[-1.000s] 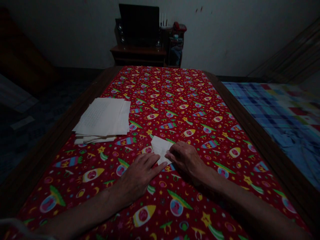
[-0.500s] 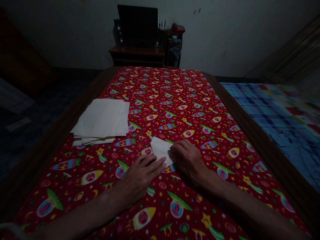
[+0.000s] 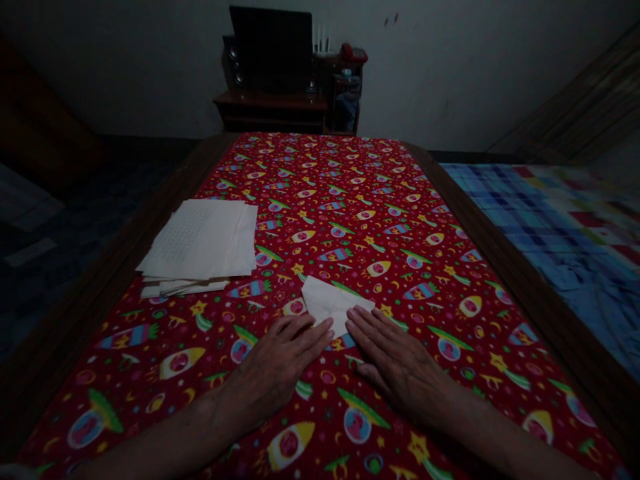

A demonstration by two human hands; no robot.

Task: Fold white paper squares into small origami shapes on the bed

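Observation:
A folded piece of white paper (image 3: 329, 301) lies on the red patterned cloth (image 3: 320, 400) in front of me. My left hand (image 3: 280, 353) rests on the paper's lower left edge, fingers stretched out. Flat across its right part lies my right hand (image 3: 390, 350), with the fingers extended and the thumb held apart. The fingertips of both hands touch the paper, and the right fingers cover part of it. Left of the hands sits a stack of white sheets (image 3: 200, 237), the top one bearing lines of writing.
The cloth covers a long surface with dark wooden edges (image 3: 457, 207). At the far end stand a black monitor (image 3: 273, 50), speakers and a red telephone (image 3: 354, 53). To the right is a plaid cloth (image 3: 530, 227). The room is dim.
My right hand has gone from curled fingers at the paper's right edge to lying flat on it. More of the paper's pointed right side shows. The left hand stays nearly in place.

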